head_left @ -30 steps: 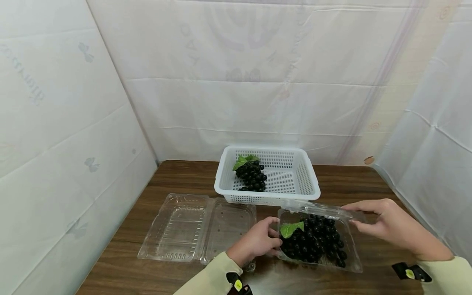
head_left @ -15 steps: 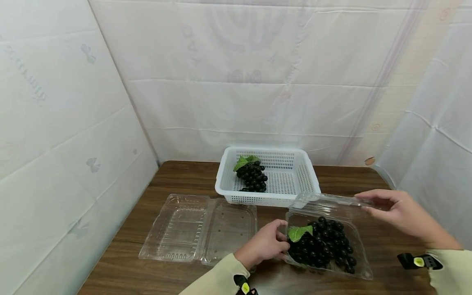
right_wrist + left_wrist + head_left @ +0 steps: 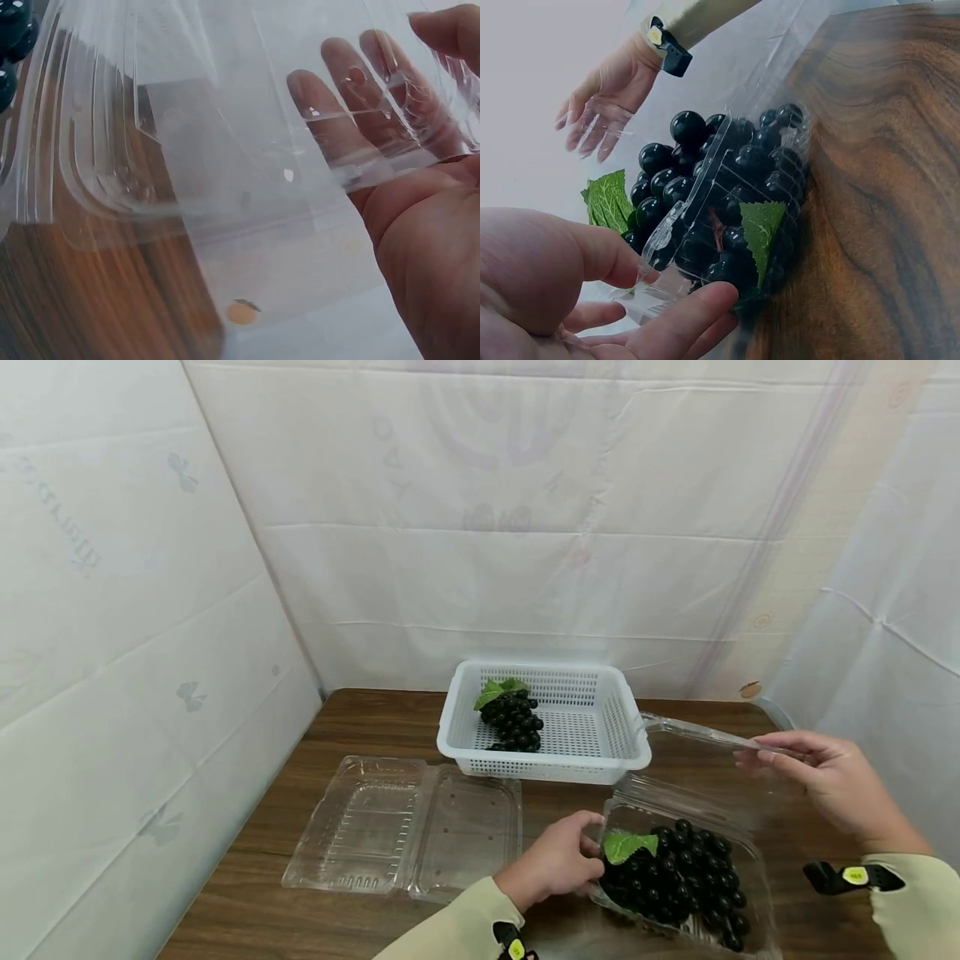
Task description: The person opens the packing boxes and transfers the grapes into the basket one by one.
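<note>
My left hand (image 3: 558, 860) grips the left edge of a clear plastic clamshell container (image 3: 761, 885) near the table's front right. A bunch of black grapes (image 3: 682, 881) with a green leaf (image 3: 628, 845) lies inside its base. Pinched by its edge in my right hand (image 3: 836, 777), the container's lid (image 3: 701, 732) stands raised over the far side. In the left wrist view, thumb and fingers hold the base's rim, with the grapes (image 3: 705, 172) just beyond. Through the clear lid, the right wrist view shows several of my right hand's fingers (image 3: 337, 112) behind the plastic.
A white perforated basket (image 3: 446, 727) at the back holds another bunch of black grapes (image 3: 513, 718) with green leaves. Left of my left hand, a second clear clamshell (image 3: 375, 827) lies unfolded on the wooden table (image 3: 255, 877). White sheets enclose the table's back and sides.
The container with its grapes has shifted right and nearer to me, my left hand moving with it. My right hand has lifted the lid's edge up and away from the base.
</note>
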The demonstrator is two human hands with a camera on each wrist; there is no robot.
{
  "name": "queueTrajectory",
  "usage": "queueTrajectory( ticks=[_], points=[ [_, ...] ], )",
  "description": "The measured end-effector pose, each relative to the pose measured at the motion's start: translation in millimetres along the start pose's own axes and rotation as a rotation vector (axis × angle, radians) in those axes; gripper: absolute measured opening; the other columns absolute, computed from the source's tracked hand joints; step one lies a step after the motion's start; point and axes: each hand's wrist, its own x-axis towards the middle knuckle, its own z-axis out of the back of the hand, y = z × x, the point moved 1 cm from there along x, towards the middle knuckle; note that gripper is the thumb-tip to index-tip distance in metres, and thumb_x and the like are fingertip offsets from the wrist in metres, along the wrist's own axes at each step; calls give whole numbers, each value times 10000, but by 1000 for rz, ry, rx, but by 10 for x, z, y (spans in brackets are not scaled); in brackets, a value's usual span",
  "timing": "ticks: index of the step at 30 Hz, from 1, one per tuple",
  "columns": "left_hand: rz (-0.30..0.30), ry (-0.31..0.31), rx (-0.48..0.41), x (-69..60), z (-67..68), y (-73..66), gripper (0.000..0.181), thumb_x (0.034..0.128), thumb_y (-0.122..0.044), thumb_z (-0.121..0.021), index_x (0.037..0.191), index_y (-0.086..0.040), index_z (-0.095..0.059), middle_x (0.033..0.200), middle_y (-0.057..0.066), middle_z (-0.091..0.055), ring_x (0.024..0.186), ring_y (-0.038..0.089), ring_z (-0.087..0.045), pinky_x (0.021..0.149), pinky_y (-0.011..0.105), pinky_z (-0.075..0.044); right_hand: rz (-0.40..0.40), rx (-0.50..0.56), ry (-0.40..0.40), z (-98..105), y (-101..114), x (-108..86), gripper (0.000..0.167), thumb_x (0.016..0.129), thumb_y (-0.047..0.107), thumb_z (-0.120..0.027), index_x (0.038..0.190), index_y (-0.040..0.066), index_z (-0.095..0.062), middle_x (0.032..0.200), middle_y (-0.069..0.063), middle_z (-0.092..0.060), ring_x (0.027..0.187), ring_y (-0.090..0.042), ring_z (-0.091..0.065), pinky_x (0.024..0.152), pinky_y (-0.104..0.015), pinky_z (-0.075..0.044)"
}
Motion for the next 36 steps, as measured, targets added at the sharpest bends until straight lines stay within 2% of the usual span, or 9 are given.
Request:
queueTrajectory(
  ticks=[4,7,14,19,22,25,30,33,36],
  points=[
    [-6,12,100,25,23,-48,582,902,40,-676,1434,-159,-545,1026,23,-685,563,177,-617,512,337,-515,82,357,37,38,-155,0,294,1020,-191,-372,1227,-188,-580,1192,-163,-751,1026,-269,-760,839,-359,-623],
    [-17,20,199,49,60,-84,563,907,4,-694,1419,-186,-556,1020,15,-689,576,146,-607,523,292,-458,131,461,36,61,-246,-16,353,1014,-219,-321,1227,-165,-598,1192,-182,-746,1022,-281,-761,842,-348,-624],
    [-27,66,309,120,194,-154,535,931,-11,-695,1419,-190,-567,1019,42,-697,628,156,-637,541,302,-508,115,588,3,90,-353,-101,363,1009,-228,-314,1229,-176,-598,1168,-214,-743,1025,-277,-760,867,-334,-618],
    [-49,88,374,173,266,-192,518,941,4,-681,1413,-178,-571,1052,69,-699,633,136,-646,573,282,-543,115,659,-51,89,-436,-192,396,992,-258,-295,1204,-172,-617,1131,-232,-749,1021,-294,-761,822,-386,-632],
    [-61,88,402,199,306,-212,451,946,11,-677,1363,-141,-602,1093,93,-705,634,143,-658,579,275,-556,109,715,-88,72,-477,-257,414,994,-258,-283,1182,-152,-636,1095,-252,-752,991,-322,-766,779,-426,-631],
    [-74,84,463,233,352,-224,365,959,-10,-679,1303,-120,-631,1160,91,-707,734,127,-671,598,265,-550,71,758,-105,54,-490,-338,428,1011,-229,-286,1190,-111,-658,1080,-243,-758,971,-328,-770,763,-437,-637],
    [-98,92,585,306,425,-247,324,968,-22,-667,1277,-118,-648,1234,70,-704,1027,159,-689,692,244,-553,5,864,-62,30,-483,-487,457,1048,-169,-244,1234,-81,-652,1132,-240,-744,1027,-347,-753,816,-464,-636],
    [-110,104,646,357,478,-270,345,966,-11,-653,1293,-122,-647,1235,48,-708,1088,142,-673,747,229,-540,-28,929,-47,16,-471,-560,467,1062,-144,-216,1235,-84,-646,1146,-252,-735,1049,-371,-743,833,-494,-626],
    [-141,121,726,414,534,-295,351,963,-5,-639,1291,-130,-649,1197,8,-710,1080,103,-660,795,211,-533,-55,1002,-24,-1,-457,-636,481,1076,-113,-188,1246,-87,-637,1162,-270,-724,1076,-392,-730,859,-514,-615]
  ],
)
